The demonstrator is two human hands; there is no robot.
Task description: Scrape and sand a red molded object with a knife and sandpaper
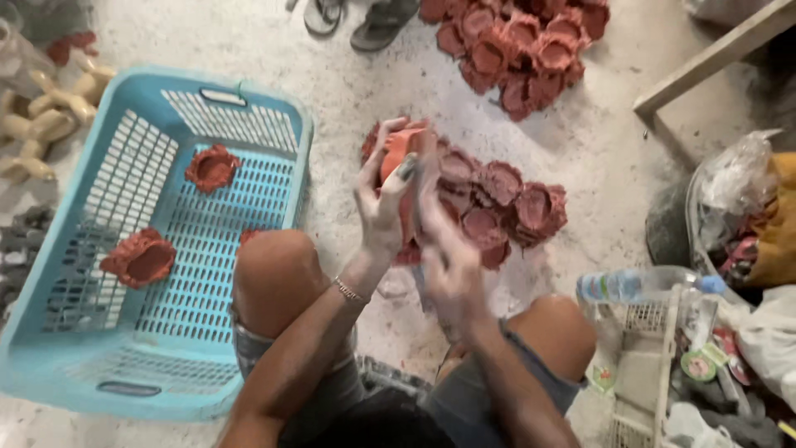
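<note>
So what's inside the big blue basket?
Inside the blue basket lie two red clay pieces with frilly edges. A third bit of red shows by the person's knee, which covers most of it and part of the basket floor.

Single view, from a camera on the seated person's head, tilted steeply down and slightly forward over the bent knees. Close range: the left hand (pixel 383 199) and right hand (pixel 444 249) sit near frame centre, a little blurred. Frame top is the floor farthest from the person, with sandals (pixel 361 18) at the edge; a blue plastic basket (pixel 50 274) fills the left side, a water bottle (pixel 638 284) lies right. No second view to overlap.
</note>
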